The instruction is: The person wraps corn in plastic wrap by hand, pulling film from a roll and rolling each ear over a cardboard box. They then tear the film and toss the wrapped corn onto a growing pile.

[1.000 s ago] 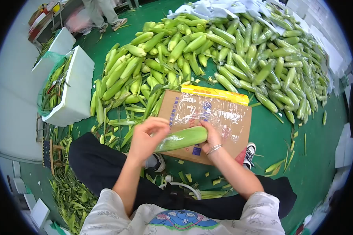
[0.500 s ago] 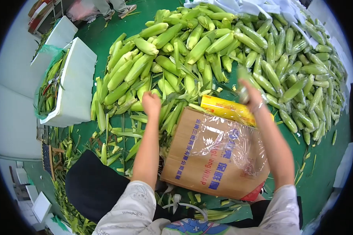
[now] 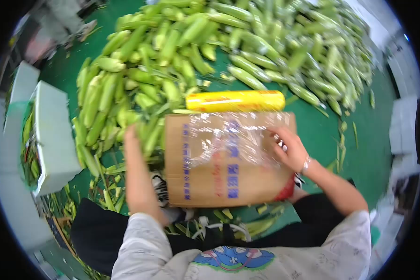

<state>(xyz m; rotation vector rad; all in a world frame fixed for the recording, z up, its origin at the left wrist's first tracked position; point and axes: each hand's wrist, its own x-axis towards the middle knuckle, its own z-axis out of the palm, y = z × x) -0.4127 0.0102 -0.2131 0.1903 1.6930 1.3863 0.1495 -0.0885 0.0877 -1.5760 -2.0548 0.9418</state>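
My right hand (image 3: 290, 148) is over the right side of a cardboard box (image 3: 196, 186), its fingers bent and apart. The fingertips are at a crumpled sheet of clear plastic wrap (image 3: 214, 140) spread on the box top. My left hand (image 3: 131, 133) is left of the box, by the near edge of the heap of unwrapped corn ears (image 3: 147, 74). Motion blurs it, so its fingers cannot be made out. Along the box's far edge lies a yellow roll of wrap (image 3: 235, 101).
A pile of plastic-wrapped corn (image 3: 308, 65) lies at the back right. On the left stands a white foam box (image 3: 56, 135) holding green husks. Trimmings (image 3: 109, 196) litter the green floor (image 3: 359, 154). A shoe (image 3: 159, 189) is against the box's left side.
My right hand has let go of the wrapped corn and come back to the wrap on the box. My left hand stays near the unwrapped heap. The camera view has turned and shifted.
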